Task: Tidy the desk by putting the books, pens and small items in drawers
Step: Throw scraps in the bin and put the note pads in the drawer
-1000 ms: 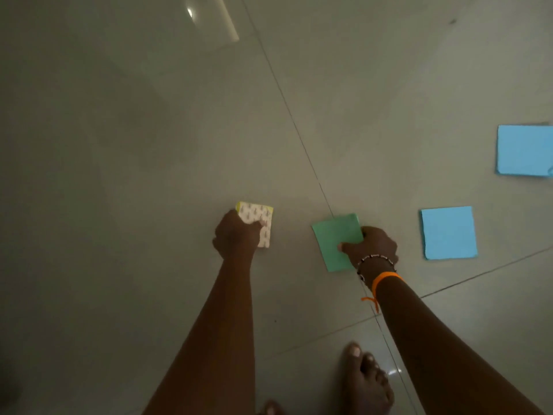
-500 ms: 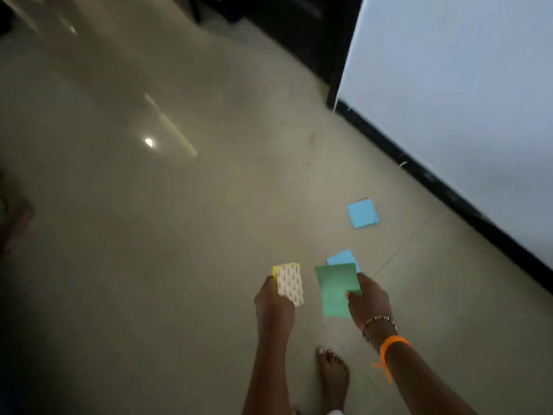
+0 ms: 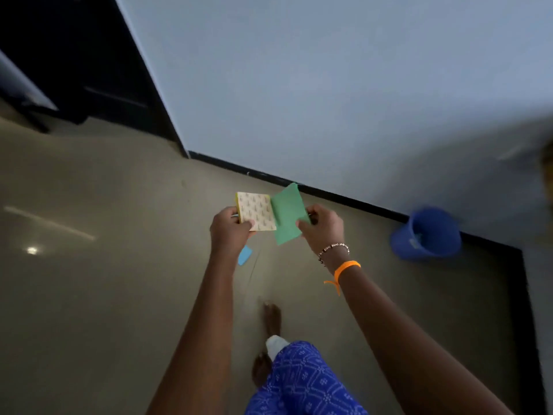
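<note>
My left hand (image 3: 229,230) grips a small pad of sticky notes (image 3: 256,211) with a pale patterned top sheet and a yellow edge. My right hand (image 3: 323,230) pinches a green paper square (image 3: 286,215) by its right side, its left edge touching the pad. Both are held up in front of me above the floor. A blue paper square (image 3: 245,255) lies on the floor below my left hand, partly hidden by the wrist.
A blue bucket (image 3: 428,235) stands on the floor by the pale wall (image 3: 329,85) at the right. A black skirting runs along the wall's foot. Dark furniture (image 3: 89,70) fills the upper left. My bare feet and a blue patterned garment are below.
I have risen from the floor. My right hand lifted the green square off the tiles and brought it up against the pad in my left hand. The view swung up to the wall.
</note>
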